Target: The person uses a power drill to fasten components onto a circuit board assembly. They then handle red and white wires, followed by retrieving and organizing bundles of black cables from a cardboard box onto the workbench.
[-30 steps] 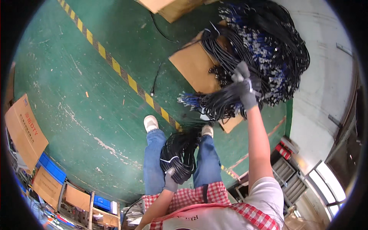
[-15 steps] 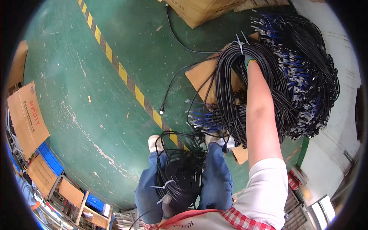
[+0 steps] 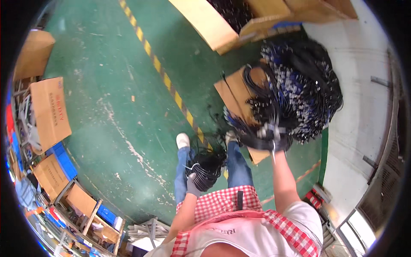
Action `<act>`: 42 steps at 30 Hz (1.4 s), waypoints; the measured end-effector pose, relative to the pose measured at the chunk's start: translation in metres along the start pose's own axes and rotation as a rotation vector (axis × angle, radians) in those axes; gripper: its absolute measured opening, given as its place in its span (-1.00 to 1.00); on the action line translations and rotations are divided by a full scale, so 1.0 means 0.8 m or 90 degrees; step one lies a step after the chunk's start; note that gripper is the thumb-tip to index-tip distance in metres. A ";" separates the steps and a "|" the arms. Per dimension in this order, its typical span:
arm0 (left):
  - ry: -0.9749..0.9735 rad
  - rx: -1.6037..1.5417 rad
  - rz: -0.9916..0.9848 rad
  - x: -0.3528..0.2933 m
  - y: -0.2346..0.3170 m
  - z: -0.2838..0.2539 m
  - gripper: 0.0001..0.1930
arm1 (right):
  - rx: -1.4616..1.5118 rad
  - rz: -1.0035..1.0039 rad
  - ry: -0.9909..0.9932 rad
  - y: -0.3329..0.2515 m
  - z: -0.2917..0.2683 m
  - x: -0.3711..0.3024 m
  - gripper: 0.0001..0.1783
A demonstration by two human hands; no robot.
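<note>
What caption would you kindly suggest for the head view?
Left hand gripping a tied cable bundle, right hand at a second bundle.

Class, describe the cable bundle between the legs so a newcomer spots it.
Follow the striped floor tape down to the jeans. Between their legs, in the gloved left grip, is a black cable bundle with a pale tie. It is far smaller than the cable heap by the wall.

Grn flr (image 3: 141, 107) w/ yel/blk tape line (image 3: 178, 100); cardbd (image 3: 233, 95) partly under blk cable pile (image 3: 306, 92); open box (image 3: 203, 20).
</note>
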State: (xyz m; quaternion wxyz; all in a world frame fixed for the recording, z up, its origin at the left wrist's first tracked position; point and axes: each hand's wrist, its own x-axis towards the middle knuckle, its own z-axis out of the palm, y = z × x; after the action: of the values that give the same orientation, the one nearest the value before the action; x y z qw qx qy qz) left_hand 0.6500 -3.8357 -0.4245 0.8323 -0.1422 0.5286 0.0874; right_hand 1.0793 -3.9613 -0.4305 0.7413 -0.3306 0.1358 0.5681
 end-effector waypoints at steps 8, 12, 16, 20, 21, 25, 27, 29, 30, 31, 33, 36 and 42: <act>-0.104 -0.157 0.088 -0.174 0.098 0.035 -0.50 | -0.839 -0.041 0.335 0.036 0.230 -0.277 -0.81; -0.237 -0.266 0.218 -0.258 0.182 0.059 -0.54 | -0.426 0.316 0.114 0.059 0.213 -0.306 -0.67; -0.253 -0.322 0.342 -0.320 0.261 0.056 -0.40 | -0.778 0.311 0.037 0.119 0.302 -0.192 -0.67; -0.440 -0.337 0.511 -0.374 0.332 0.076 -0.32 | -1.050 0.225 -0.099 0.148 0.439 -0.029 -0.67; -0.457 -0.406 0.531 -0.350 0.352 0.065 -0.32 | -1.098 0.204 -0.143 0.146 0.475 0.019 -0.67; -0.345 -0.465 0.535 -0.243 0.484 0.037 -0.32 | -1.141 0.123 -0.196 0.150 0.567 0.184 -0.66; -0.300 -0.482 0.577 -0.216 0.548 0.029 -0.43 | -1.153 0.102 -0.224 0.152 0.618 0.279 -0.66; -0.015 -0.553 0.579 -0.222 0.605 0.050 -0.55 | -1.174 0.090 -0.234 0.144 0.662 0.362 -0.66; -0.137 -0.517 0.548 -0.219 0.632 0.051 -0.49 | -1.185 0.079 -0.231 0.135 0.685 0.400 -0.66; -0.131 -0.508 0.554 -0.213 0.667 0.044 -0.44 | -1.188 0.076 -0.231 0.127 0.710 0.439 -0.65; 0.090 -0.533 0.477 -0.204 0.724 0.052 -0.40 | -1.204 0.059 -0.227 0.107 0.755 0.509 -0.65; 0.095 -0.486 0.441 -0.276 0.805 0.125 -0.40 | -1.232 0.022 -0.223 0.084 0.818 0.592 -0.64; 0.301 -0.330 0.532 -0.366 0.968 0.236 -0.47 | -1.251 -0.003 -0.161 0.052 0.878 0.712 -0.63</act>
State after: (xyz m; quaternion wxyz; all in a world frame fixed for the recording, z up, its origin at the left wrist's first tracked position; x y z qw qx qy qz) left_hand 0.4575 -3.0413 -0.1959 0.5229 -0.1368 0.6740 0.5037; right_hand 1.0992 -3.0744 -0.2504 0.1476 -0.7357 -0.4767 0.4580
